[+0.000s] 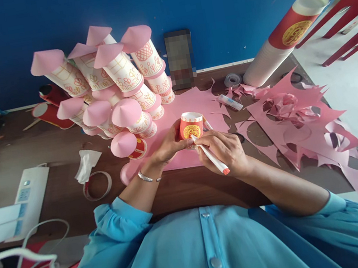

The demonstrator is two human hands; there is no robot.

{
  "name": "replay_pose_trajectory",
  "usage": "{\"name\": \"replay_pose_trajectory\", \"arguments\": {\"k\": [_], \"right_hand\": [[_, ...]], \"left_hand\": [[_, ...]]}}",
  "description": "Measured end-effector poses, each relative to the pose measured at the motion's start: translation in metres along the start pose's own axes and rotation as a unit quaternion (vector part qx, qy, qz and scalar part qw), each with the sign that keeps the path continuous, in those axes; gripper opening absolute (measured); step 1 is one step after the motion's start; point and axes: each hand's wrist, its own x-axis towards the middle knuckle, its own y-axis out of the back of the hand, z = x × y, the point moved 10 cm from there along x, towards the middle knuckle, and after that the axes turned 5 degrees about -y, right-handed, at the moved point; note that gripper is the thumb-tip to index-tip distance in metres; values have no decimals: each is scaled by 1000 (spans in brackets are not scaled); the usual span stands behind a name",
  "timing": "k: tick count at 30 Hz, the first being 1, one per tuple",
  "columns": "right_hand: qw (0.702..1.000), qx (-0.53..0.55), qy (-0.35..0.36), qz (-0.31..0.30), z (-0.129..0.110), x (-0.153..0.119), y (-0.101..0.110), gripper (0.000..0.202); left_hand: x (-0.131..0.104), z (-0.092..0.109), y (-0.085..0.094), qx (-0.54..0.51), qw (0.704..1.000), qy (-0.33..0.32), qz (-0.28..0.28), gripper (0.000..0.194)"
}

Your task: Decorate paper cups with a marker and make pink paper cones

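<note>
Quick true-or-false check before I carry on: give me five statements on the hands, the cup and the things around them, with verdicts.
1. The left hand holds the red cup. True.
2. The right hand is empty. False: it holds a white marker.
3. The marker's red end points away from the cup. True.
4. The silver bracelet is on the right wrist. False: the bracelet is on the left wrist.
5. The tall cup stack is to the right of the cone-topped towers. True.
</note>
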Motion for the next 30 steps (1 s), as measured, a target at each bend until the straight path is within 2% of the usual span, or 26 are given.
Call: {"name": "replay_pose_trajectory", "arguments": {"k": [6,15,21,30], "right_hand": [[1000,-6,1,3,0,0,1,19],[1000,-3,-3,-3,0,-1,0,19],[1000,-5,6,-1,-2,0,-1,18],[1000,-8,5,7,-1,2,1,17]], "left_hand": [[-1,-1,-1,-9,1000,-3,-9,57],[1,-3,2,-9,1000,-8,-8,67],[0,-1,-3,-4,1000,-6,-25,63],[1,1,-2,30,999,-5,-17,63]]}}
